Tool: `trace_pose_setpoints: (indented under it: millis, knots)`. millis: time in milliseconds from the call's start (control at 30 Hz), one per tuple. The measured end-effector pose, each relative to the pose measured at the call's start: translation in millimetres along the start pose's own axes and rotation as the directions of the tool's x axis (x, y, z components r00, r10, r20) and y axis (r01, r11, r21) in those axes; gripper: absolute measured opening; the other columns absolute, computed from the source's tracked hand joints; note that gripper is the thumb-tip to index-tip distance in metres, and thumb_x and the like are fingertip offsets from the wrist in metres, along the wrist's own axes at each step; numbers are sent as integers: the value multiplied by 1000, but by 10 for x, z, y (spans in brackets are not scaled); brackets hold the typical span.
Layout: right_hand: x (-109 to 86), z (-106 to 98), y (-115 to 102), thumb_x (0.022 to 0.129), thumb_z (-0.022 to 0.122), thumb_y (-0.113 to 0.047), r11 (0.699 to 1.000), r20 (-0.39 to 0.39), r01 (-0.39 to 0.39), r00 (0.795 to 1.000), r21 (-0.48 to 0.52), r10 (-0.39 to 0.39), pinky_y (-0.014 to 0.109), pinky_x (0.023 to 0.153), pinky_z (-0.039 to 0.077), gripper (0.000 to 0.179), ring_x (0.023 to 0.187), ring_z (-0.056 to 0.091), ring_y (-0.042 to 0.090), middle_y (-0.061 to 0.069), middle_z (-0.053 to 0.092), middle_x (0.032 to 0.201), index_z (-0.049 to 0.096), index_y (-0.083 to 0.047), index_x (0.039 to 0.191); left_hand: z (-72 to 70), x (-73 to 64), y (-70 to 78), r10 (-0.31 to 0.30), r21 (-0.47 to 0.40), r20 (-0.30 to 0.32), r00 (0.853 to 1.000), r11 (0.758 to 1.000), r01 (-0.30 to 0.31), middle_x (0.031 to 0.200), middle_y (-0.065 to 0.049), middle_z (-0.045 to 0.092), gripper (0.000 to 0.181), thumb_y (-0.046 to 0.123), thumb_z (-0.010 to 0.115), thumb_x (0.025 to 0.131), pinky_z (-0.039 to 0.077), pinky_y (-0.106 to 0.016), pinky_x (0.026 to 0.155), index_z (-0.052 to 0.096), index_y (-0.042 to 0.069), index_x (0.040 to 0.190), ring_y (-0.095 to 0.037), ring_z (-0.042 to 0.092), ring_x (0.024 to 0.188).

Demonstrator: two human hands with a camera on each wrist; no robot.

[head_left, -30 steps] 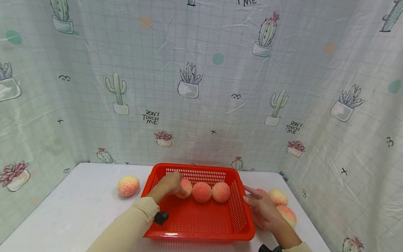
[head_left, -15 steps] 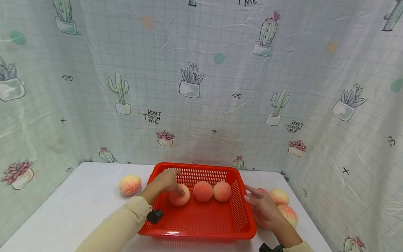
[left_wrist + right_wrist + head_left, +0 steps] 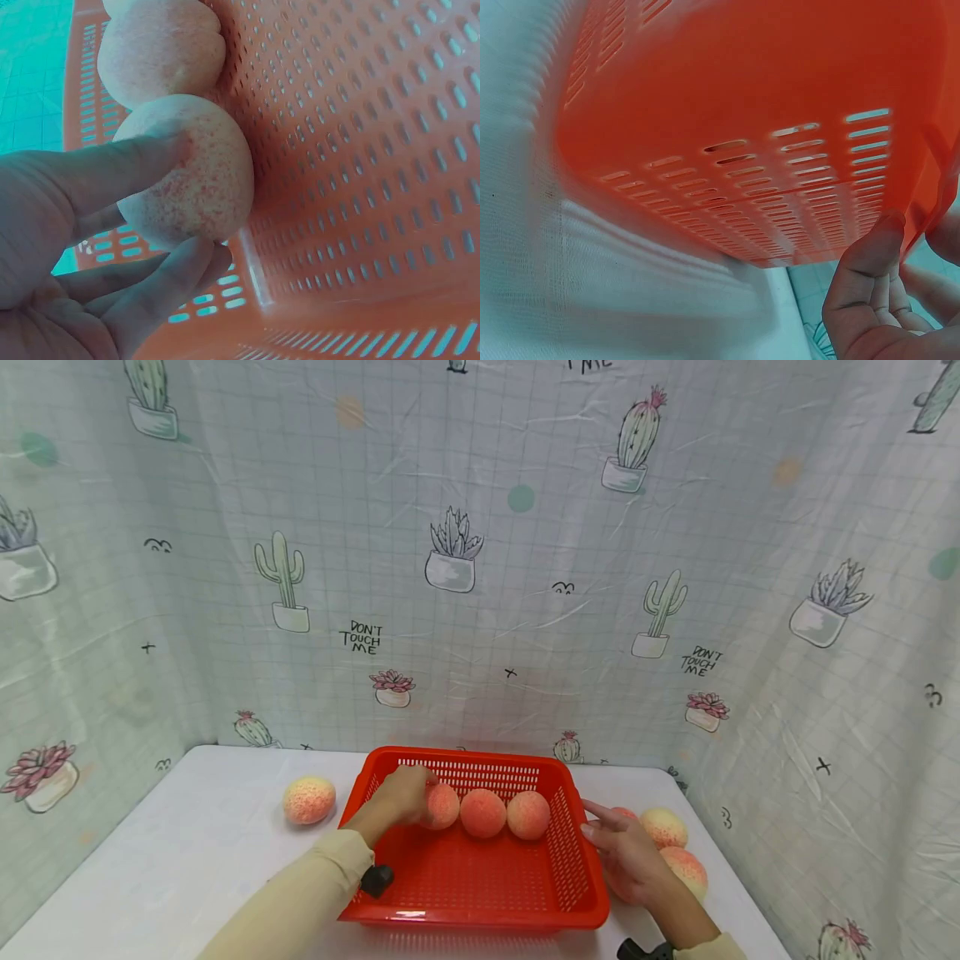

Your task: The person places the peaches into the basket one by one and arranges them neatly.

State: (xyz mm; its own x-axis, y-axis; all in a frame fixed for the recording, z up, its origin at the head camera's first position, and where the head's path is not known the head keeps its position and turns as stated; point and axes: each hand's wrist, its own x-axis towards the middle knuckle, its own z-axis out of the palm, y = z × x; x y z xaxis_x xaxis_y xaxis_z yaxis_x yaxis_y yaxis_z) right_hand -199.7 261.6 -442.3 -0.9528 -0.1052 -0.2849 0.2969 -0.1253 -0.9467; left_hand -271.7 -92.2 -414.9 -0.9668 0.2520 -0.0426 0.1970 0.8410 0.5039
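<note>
In the head view my left hand [image 3: 405,797] is inside a red plastic basket [image 3: 480,917], holding a peach [image 3: 444,807] near the back left corner. The left wrist view shows the thumb [image 3: 127,169] lying across that peach [image 3: 202,180] and the other fingers under its side. Two more peaches, a middle one [image 3: 483,813] and a right one [image 3: 528,815], line up beside it along the back wall. My right hand [image 3: 630,864] grips the basket's right rim. In the right wrist view, its fingers [image 3: 870,259] curl at the rim edge, outside the slotted wall [image 3: 705,90].
A lone yellow-pink peach [image 3: 309,800] sits on the white table [image 3: 202,835] left of the basket. Several peaches, among them a pale one [image 3: 664,828] and a pinker one [image 3: 686,872], lie right of it by the right hand. A cactus-print curtain [image 3: 480,635] surrounds the table's back and sides.
The left hand drew its peach slightly forward and left, then brought it back beside the middle peach. The right hand and the other peaches stayed put.
</note>
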Motion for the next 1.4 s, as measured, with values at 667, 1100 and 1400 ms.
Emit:
trace_pose_setpoints:
  millis: [667,1100,1400]
  knots:
    - [9,2,9,104,59,-13,1000,10,-7,1000,-3,7,37,97,62,65,106,69,18,4,72,113,32,-10,164,-209,-99,-83,12,2,-14,1000,1000,-12,129,-15,72,68,19,94,72,60,-50,96,69,7,134,-28,68,108]
    - [17,12,-7,103,62,-14,1000,-50,-18,999,-3,18,40,100,60,64,111,69,21,6,68,121,38,-16,162,-812,-303,-396,37,-220,-96,995,974,-58,139,-25,66,73,33,86,85,59,-55,99,58,8,147,-41,66,125]
    - [3,22,-17,103,63,-15,1000,-50,-12,999,-12,12,41,102,59,66,112,69,21,6,70,121,37,-17,163,-1016,-470,-804,-10,-247,-165,986,968,-31,147,-28,59,78,44,81,88,54,-62,105,53,8,152,-47,59,135]
